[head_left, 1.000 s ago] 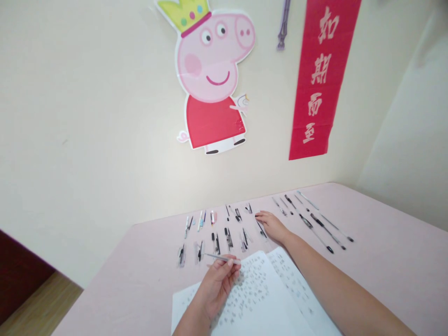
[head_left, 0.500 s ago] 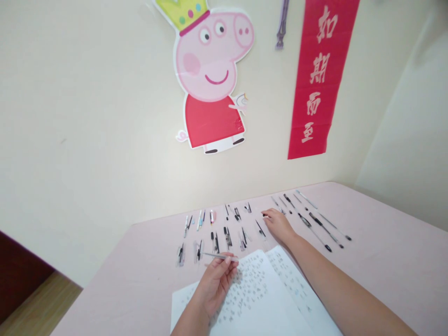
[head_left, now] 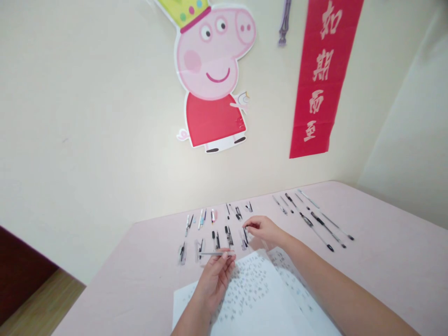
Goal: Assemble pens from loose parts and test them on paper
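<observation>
My left hand point(head_left: 214, 278) pinches a thin clear pen tube point(head_left: 213, 254), held level just above the open notebook point(head_left: 255, 303) covered in handwriting. My right hand point(head_left: 263, 228) reaches across the notebook with its fingers pinched together, and a small dark pen part point(head_left: 245, 227) shows at its fingertips over the rows of pen pieces. Rows of small pen parts point(head_left: 216, 231) lie beyond both hands on the pink table point(head_left: 385, 261).
Several whole black pens point(head_left: 317, 224) lie in a line at the right back of the table. The cream wall behind carries a pink cartoon pig cutout point(head_left: 212, 74) and a red banner point(head_left: 320, 74) with characters. Wooden floor shows at lower left.
My right hand has drawn back leftward from near the whole pens to the rows of small parts and closed into a pinch. My left hand has barely moved.
</observation>
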Action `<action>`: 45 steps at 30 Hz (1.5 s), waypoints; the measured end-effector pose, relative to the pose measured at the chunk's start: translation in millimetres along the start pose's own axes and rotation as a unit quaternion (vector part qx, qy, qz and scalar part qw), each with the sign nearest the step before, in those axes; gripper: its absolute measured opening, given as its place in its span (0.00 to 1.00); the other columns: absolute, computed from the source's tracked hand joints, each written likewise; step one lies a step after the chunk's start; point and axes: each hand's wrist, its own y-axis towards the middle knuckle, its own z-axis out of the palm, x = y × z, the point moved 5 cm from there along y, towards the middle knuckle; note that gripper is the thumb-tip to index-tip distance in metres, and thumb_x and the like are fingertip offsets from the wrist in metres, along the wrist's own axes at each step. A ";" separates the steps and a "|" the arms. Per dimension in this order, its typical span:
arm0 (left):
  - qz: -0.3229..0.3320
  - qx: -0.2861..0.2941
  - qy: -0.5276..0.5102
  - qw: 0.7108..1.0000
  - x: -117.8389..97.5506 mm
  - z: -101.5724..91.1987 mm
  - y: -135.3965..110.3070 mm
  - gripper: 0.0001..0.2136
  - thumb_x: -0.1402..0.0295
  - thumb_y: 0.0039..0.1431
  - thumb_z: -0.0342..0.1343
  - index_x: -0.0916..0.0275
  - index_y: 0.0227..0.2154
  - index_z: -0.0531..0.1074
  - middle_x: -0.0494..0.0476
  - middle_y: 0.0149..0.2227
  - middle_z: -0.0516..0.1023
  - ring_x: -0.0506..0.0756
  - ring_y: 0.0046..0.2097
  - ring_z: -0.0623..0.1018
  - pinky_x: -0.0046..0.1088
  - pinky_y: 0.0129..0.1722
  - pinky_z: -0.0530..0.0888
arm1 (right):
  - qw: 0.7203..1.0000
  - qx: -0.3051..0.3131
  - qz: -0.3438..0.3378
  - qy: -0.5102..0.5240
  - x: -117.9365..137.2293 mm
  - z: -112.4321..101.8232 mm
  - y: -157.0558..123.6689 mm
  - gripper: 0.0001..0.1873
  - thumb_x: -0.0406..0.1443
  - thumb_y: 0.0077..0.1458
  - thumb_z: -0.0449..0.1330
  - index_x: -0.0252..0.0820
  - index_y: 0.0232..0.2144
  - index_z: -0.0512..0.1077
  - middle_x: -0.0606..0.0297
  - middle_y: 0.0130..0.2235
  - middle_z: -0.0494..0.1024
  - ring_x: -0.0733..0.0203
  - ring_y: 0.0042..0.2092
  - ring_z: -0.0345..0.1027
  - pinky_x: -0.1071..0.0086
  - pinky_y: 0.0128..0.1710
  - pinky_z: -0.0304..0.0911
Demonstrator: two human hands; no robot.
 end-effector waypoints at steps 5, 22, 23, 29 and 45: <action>0.023 -0.020 -0.021 0.999 -3.2 -3.8 1.8 0.05 0.80 0.55 0.52 0.68 0.31 0.72 0.60 0.30 0.79 0.50 0.34 0.79 0.22 0.36 0.76 | 0.974 0.149 0.066 0.157 22.6 37.8 -13.5 0.08 0.33 0.43 0.59 0.37 0.30 0.72 0.68 0.23 0.74 0.67 0.25 0.66 0.74 0.25 0.62; 0.030 -0.016 -0.026 0.999 -4.3 -0.7 1.7 0.06 0.82 0.55 0.51 0.69 0.31 0.72 0.60 0.29 0.78 0.49 0.32 0.79 0.22 0.35 0.76 | 0.967 0.159 0.056 0.190 33.9 52.5 -20.8 0.06 0.30 0.44 0.59 0.39 0.27 0.65 0.72 0.22 0.73 0.68 0.24 0.67 0.75 0.24 0.61; 0.029 -0.016 -0.027 0.999 -4.4 -0.4 1.5 0.06 0.82 0.55 0.51 0.69 0.31 0.72 0.60 0.29 0.78 0.49 0.31 0.79 0.22 0.35 0.76 | 0.968 0.157 0.056 0.189 35.1 52.3 -20.9 0.06 0.30 0.43 0.59 0.39 0.27 0.65 0.72 0.21 0.73 0.68 0.24 0.67 0.76 0.24 0.60; 0.028 -0.014 -0.030 0.999 -5.0 0.9 0.9 0.05 0.81 0.54 0.52 0.69 0.30 0.72 0.60 0.29 0.78 0.49 0.31 0.79 0.21 0.34 0.76 | 0.968 0.159 0.054 0.187 38.9 52.5 -21.7 0.05 0.29 0.43 0.58 0.39 0.27 0.65 0.72 0.21 0.72 0.68 0.24 0.67 0.76 0.23 0.60; 0.030 -0.012 -0.016 0.999 -4.7 1.0 1.8 0.05 0.81 0.55 0.52 0.68 0.31 0.72 0.59 0.29 0.78 0.48 0.31 0.78 0.20 0.33 0.76 | 0.976 0.153 0.043 0.150 43.7 50.9 -22.3 0.05 0.29 0.44 0.58 0.39 0.27 0.65 0.72 0.21 0.72 0.67 0.24 0.67 0.76 0.23 0.60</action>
